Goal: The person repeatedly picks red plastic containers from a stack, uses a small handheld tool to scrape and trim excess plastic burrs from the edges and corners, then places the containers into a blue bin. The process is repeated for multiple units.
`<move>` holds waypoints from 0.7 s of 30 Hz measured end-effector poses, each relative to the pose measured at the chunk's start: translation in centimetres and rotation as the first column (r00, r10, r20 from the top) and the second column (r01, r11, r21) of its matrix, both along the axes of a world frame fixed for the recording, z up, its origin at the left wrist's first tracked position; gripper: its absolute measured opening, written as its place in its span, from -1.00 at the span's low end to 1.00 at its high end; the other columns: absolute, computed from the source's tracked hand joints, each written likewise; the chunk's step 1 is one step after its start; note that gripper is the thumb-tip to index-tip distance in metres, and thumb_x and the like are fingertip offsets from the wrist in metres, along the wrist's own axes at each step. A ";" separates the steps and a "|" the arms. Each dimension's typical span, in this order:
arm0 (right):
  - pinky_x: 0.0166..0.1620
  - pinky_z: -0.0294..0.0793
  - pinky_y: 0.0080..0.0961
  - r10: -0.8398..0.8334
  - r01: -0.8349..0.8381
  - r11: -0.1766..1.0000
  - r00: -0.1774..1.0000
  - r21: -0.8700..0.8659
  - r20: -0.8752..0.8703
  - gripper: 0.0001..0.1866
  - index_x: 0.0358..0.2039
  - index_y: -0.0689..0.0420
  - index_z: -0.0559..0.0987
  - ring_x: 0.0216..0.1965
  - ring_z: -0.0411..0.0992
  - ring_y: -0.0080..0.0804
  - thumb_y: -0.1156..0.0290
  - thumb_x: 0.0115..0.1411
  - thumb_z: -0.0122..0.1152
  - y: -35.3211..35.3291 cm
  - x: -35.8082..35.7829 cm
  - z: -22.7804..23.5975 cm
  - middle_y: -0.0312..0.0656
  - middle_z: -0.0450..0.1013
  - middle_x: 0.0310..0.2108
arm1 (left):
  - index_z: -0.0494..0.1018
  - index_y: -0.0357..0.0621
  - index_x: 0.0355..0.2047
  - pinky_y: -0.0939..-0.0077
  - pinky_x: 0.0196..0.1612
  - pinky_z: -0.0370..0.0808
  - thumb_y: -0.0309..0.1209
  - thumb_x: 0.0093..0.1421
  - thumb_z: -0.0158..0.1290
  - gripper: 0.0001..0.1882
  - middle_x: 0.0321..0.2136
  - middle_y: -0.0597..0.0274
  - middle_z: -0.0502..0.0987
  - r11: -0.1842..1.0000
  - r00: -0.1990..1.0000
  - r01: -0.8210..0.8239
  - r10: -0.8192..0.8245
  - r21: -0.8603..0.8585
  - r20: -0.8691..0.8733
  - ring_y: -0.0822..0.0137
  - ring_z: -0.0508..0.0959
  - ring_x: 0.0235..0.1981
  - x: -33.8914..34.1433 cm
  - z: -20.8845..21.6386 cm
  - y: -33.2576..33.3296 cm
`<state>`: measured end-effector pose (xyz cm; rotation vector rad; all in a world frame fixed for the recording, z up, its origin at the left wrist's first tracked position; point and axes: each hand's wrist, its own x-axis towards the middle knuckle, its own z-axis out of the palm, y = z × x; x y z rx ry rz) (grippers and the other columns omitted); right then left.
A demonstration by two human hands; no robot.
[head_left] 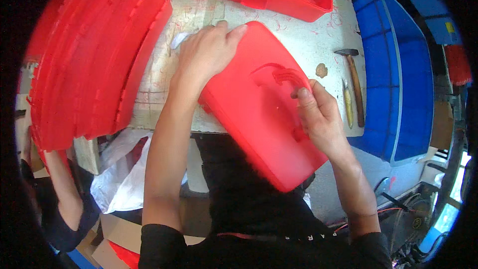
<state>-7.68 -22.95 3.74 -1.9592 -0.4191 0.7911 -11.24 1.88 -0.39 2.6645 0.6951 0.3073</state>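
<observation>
Clamping fingers (238,34) of outstretched left hand (206,50) on red, rounded-rectangular plastic case (254,107); pinching right edge with inward-bent right hand (321,113). Slanted, smooth-faced, with curved moulding (289,75).

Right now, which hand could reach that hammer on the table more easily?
The right hand, probably: it holds the red plastic piece on the side nearer the hammer; the left hand is farther away.

I count, centre: one left hand (206,52), one right hand (323,118), one red case (264,112); far: one red box (291,7); right: one hammer (357,89), one yellow-handled tool (348,105), one blue crate (419,79).
</observation>
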 end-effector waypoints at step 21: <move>-0.47 0.24 -0.69 -0.030 0.040 0.996 0.991 -0.080 0.127 -0.77 -0.15 0.20 0.52 -0.53 0.26 -0.71 0.29 0.45 0.02 2.1 -2.2 -2.0 -0.38 0.39 -0.52 | 0.65 -0.24 -0.57 0.05 -0.30 0.58 0.04 0.31 -0.01 -0.41 -0.57 -0.18 0.59 0.998 0.997 0.016 -0.021 0.061 0.070 -0.11 0.64 -0.48 0.5 -2.1 -0.9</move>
